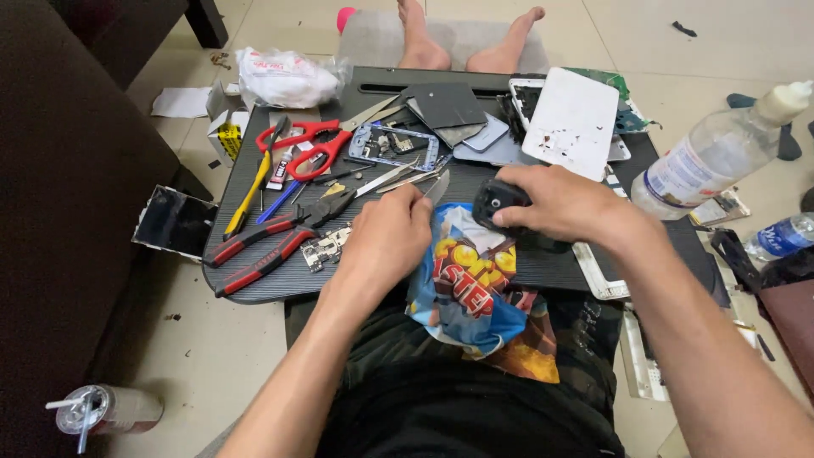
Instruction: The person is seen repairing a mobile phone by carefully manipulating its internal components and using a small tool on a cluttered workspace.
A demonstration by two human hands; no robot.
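from my head view, i sit on a pale tiled floor (212, 356) at a low dark lap table (271, 284) strewn with pliers (271, 237) and red scissors (307, 146), my left hand (386, 237) pinching a thin blade (438, 188), my right hand (560, 203) gripping a small black device (498, 202) above a colourful cloth (471, 293).

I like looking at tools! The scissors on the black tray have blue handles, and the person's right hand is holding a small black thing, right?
Not quite. The head view shows the scissors have red handles, not blue. They do lie on the black tray, and the right hand does hold a small black thing.
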